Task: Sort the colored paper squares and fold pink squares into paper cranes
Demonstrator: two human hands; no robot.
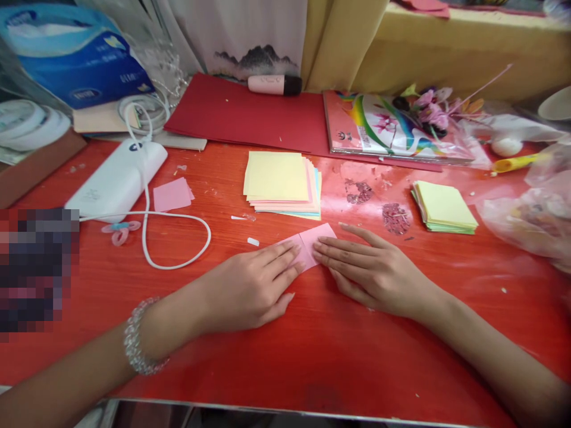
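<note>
- Pink paper point(307, 242) lay on the red table point(285, 362), on the near side of the yellow-topped paper stack point(276, 173), with a dark line, perhaps a fold edge, across it.
- We had the fingertips of our left hand point(261, 288) and right hand point(379, 273) laid flat on it, one from each side, clamped on nothing; our left thumb stood apart.
- We judged the step to be flattening a fold; the next move seemed to call for edges kept aligned under steady pressure.
- White lettering marked the blue pack point(80, 59), faint print the white power bank point(116, 181) and pink tube point(267, 84); we could read none surely.
</note>
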